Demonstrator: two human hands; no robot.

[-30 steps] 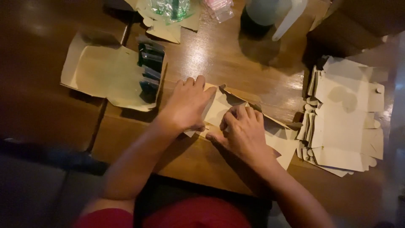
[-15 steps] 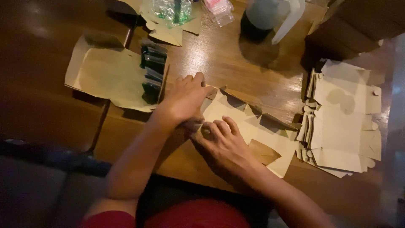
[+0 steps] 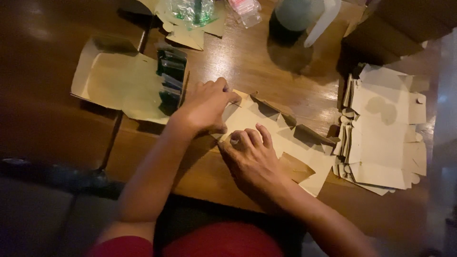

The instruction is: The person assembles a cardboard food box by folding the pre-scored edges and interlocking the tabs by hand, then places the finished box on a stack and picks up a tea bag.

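Seen from above, looking down at a dark wooden table [image 3: 266, 62] in dim, warm light.

Left hand [image 3: 205, 105] laid palm down, fingers together and slightly curled, pressing on the upper left part of a flat brown cardboard sheet [image 3: 281, 143]. Right hand [image 3: 251, 159] just below it, also palm down, fingers bunched and pointing up and to the left, fingertips pressing the near left edge of the same sheet. Neither hand pinching or lifting anything; both flat against the card. Hands close together, almost touching.

Cardboard sheet lying at the middle of the table, right in front of the body, partly folded, with side flaps standing up along its far right edge.

To the left, an opened cardboard box [image 3: 119, 81] spread flat, with a row of dark green packets [image 3: 170, 78] along its right side, just beside the left hand. To the right, well apart from the hands, a stack of flat cardboard blanks [image 3: 383, 138]. At the far edge, a clear plastic bag [image 3: 193, 9] and a pale jug [image 3: 300, 14], only partly in view.
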